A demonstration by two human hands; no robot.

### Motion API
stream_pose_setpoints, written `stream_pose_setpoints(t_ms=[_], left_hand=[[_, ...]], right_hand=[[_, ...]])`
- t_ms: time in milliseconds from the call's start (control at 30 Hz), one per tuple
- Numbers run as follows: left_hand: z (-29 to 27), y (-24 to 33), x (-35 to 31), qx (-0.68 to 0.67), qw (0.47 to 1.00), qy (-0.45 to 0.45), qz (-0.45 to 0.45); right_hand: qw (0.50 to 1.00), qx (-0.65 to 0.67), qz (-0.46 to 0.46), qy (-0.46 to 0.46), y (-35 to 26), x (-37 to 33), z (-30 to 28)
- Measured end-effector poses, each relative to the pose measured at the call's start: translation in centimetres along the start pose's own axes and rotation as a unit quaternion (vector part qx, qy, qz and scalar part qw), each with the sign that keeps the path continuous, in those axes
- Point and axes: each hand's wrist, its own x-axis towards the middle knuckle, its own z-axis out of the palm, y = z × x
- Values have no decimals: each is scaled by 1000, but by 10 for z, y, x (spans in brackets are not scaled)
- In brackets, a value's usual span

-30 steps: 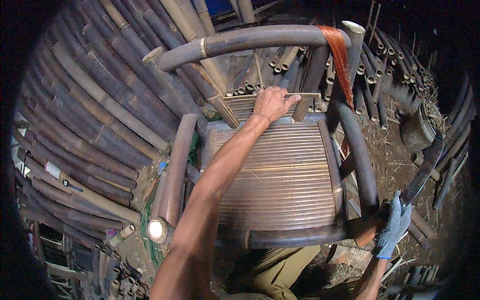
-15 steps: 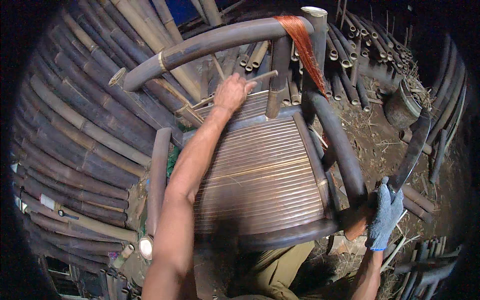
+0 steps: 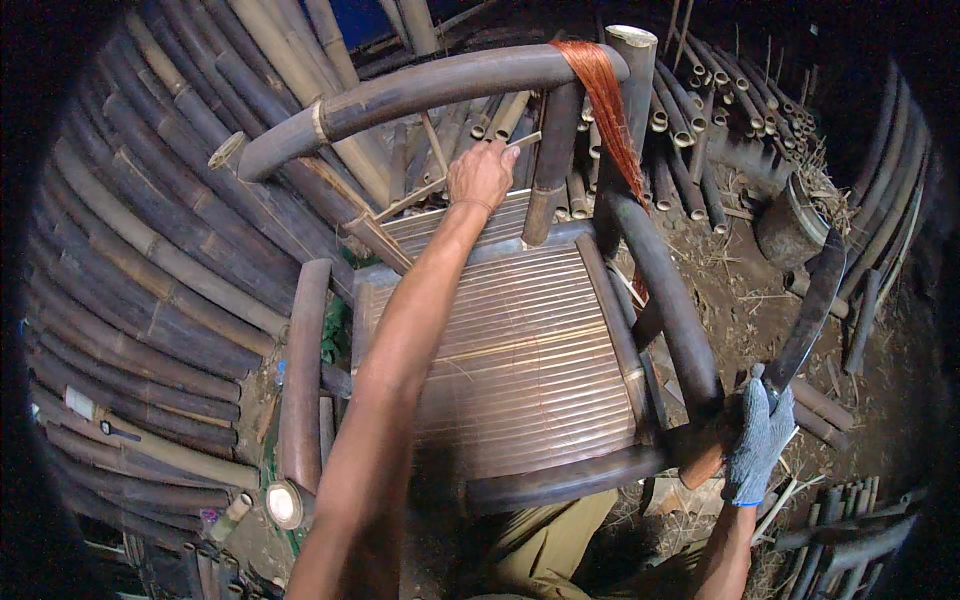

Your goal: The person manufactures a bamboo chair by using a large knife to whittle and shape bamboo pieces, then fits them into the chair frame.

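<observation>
We note a stack of dark bamboo poles point(image 3: 150, 250) at the left. Beside it, the bamboo chair point(image 3: 530, 375) sits before us. Our gloved right hand point(image 3: 760, 440) is closed on the long knife point(image 3: 812, 310), just outside the chair's right arm, blade pointing away. An orange fibre bundle point(image 3: 605, 95) hangs over the right end of the top rail. Our bare left hand point(image 3: 480, 175) grips the thin bamboo strip point(image 3: 412, 198) below that rail; we cannot tell whether its left end touches the post. Caution, 2 hazards: a slack hold could let the strip slide and splinter bare fingers; an inward knife swing could nick the chair arm.
</observation>
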Motion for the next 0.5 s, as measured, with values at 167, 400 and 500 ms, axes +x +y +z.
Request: stream_pose_setpoints(t_ms=[167, 400, 500], left_hand=[[5, 14, -9, 6, 983, -168, -68], [-9, -48, -73, 57, 978, 126, 154], [-43, -104, -92, 161, 979, 11, 127]], right_hand=[[996, -66, -56, 28, 5, -5, -2], [932, -198, -254, -163, -83, -54, 42], [884, -256, -322, -221, -83, -40, 95]])
